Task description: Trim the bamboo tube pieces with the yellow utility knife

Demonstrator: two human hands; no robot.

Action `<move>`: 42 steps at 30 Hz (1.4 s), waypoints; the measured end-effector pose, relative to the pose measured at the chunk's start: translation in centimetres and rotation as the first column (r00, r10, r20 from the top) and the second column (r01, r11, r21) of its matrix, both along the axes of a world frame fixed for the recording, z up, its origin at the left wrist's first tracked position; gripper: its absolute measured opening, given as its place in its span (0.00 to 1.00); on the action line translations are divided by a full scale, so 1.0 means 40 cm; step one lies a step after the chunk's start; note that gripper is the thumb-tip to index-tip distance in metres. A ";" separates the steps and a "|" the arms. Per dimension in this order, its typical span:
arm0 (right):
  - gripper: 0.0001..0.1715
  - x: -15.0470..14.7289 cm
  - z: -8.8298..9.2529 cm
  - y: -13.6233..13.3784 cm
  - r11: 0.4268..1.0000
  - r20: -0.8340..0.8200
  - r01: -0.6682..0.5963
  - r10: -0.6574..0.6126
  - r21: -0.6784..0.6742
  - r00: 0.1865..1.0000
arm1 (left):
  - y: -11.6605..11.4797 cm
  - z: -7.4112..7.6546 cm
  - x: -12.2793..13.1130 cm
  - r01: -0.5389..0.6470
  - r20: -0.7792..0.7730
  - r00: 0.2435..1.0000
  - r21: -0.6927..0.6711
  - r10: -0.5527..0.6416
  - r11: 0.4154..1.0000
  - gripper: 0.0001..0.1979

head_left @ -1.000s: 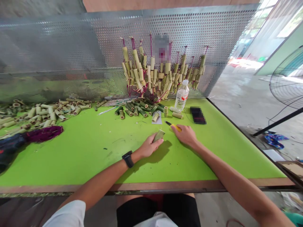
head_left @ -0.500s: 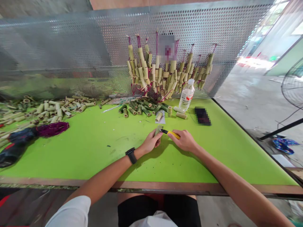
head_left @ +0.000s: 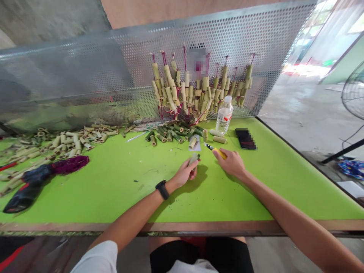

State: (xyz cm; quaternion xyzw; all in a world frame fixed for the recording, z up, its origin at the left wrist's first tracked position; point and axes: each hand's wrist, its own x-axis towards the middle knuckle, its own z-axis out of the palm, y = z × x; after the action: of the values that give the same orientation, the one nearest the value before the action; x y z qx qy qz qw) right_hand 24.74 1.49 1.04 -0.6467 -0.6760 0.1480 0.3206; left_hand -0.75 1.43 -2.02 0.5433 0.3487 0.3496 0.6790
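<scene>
My left hand [head_left: 184,174], with a black watch on its wrist, is closed around a short bamboo piece [head_left: 194,158] above the green tabletop. The piece's far end shows past my fingers, with a bit of darker green at its tip. My right hand [head_left: 231,163] grips a yellow utility knife [head_left: 220,152], its blade pointing up and left, apart from the bamboo. Beyond my hands, a pale bamboo tube [head_left: 194,141] lies on a white paper. Several dark green bamboo tubes [head_left: 170,134] are heaped behind it.
A water bottle [head_left: 224,115] and a dark phone [head_left: 246,138] stand and lie at the right. Strung bamboo pieces [head_left: 172,91] hang on a perforated metal panel [head_left: 136,79]. Leftward are a bamboo pile [head_left: 71,140], purple string [head_left: 72,165] and a black-and-red power tool [head_left: 25,193].
My right hand has drawn the knife away from the bamboo piece, to the right. My left hand still holds the piece. The whole view has shifted slightly.
</scene>
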 end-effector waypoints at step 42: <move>0.40 -0.046 -0.042 -0.021 0.963 0.001 -0.258 0.259 -0.073 0.966 | -0.003 -0.005 0.028 -0.197 -0.091 0.974 0.132 0.210 0.971 0.30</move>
State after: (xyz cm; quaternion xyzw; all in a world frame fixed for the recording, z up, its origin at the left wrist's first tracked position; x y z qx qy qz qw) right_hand 22.88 0.67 -0.64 -0.5649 -0.7506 0.2093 0.2713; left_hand 0.36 1.29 -2.22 0.5628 0.4155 0.4092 0.5858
